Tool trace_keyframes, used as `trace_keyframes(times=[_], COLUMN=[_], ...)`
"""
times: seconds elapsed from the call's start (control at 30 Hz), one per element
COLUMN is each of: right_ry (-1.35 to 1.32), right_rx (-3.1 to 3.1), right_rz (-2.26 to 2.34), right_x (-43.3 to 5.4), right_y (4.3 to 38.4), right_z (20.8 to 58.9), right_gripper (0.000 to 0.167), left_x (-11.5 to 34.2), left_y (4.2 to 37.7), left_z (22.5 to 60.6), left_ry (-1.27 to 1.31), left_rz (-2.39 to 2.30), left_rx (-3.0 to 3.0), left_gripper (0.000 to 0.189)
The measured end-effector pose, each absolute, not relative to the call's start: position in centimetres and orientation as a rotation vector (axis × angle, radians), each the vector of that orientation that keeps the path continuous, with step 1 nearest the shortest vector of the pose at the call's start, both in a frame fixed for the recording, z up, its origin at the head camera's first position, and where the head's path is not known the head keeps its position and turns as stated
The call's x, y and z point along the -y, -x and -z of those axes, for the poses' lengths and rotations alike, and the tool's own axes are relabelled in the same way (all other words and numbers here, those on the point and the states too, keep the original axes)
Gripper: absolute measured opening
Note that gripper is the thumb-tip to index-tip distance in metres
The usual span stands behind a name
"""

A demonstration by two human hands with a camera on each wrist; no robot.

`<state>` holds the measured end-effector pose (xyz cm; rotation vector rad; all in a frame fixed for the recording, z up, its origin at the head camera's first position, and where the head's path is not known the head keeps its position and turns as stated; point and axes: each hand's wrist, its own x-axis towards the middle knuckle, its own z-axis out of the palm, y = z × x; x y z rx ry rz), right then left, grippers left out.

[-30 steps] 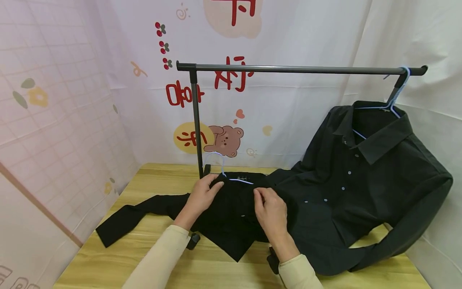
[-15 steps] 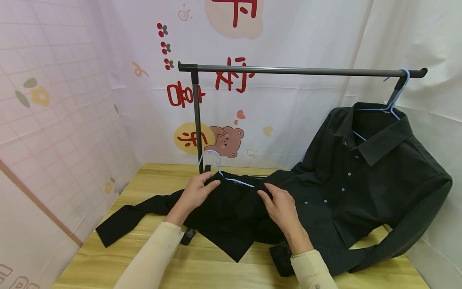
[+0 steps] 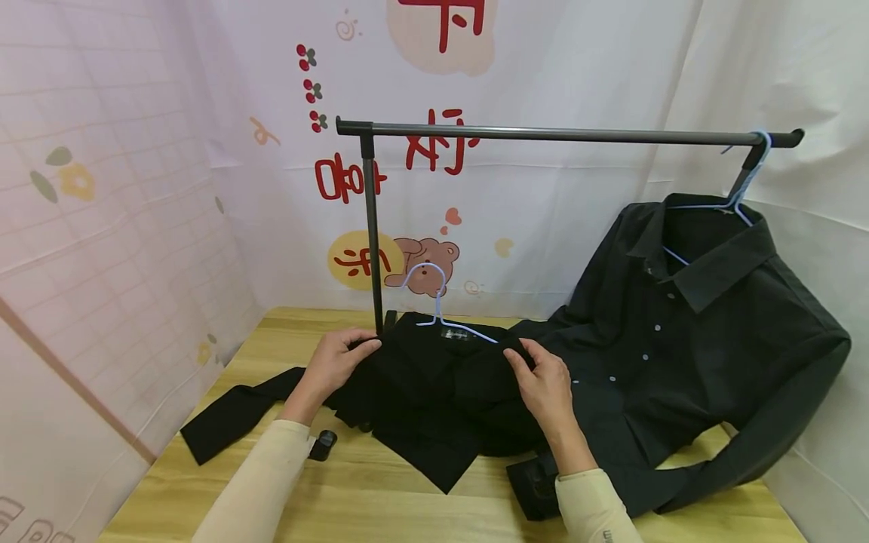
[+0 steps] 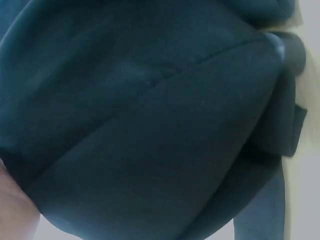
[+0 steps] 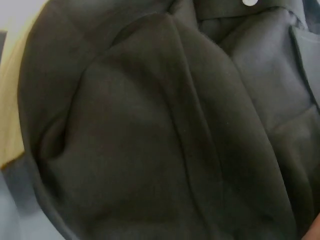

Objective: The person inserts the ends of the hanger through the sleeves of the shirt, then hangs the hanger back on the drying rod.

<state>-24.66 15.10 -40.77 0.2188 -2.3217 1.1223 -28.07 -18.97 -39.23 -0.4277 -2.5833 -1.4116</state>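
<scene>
A black shirt (image 3: 428, 377) lies bunched on the table, its collar facing the rack. Inside its neck sits a light blue wire hanger (image 3: 440, 294), hook sticking up above the collar and one arm running under the right shoulder. My left hand (image 3: 334, 367) pinches the shirt's left shoulder between thumb and fingers. On the other side, my right hand (image 3: 546, 383) pinches the right shoulder near the hanger's end. Dark cloth (image 4: 150, 125) fills most of the left wrist view. The right wrist view likewise shows folded fabric (image 5: 140, 130), hiding most of the hand.
A dark metal rack (image 3: 563, 134) spans the back of the wooden table (image 3: 380, 513). At its right end a second black shirt (image 3: 706, 332) hangs on a blue hanger (image 3: 738, 197), its lower part spread on the table beside my right hand. Printed cloth (image 3: 543, 60) covers the wall.
My hands have moved apart, left hand leftward and right hand rightward, spreading the shirt's shoulders. The hanger's hook has risen and now stands further right.
</scene>
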Motion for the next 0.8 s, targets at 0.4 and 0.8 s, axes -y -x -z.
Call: trace_keyframes(times=[0.4, 0.8], right_ry=[-0.223, -0.143], right_rx=[2.243, 2.278], right_rz=[-1.091, -1.193], right_x=[-14.2, -15.2], right_y=[24.7, 24.9], right_z=[41.3, 41.5], right_gripper=[0.023, 0.024], left_x=[19.4, 21.8], left_y=[27.8, 27.6], left_z=[39.6, 40.7], left_ry=[0.415, 0.319], left_rz=[1.382, 1.691], left_rx=[2.623, 2.493], left_gripper=[0.028, 0.042])
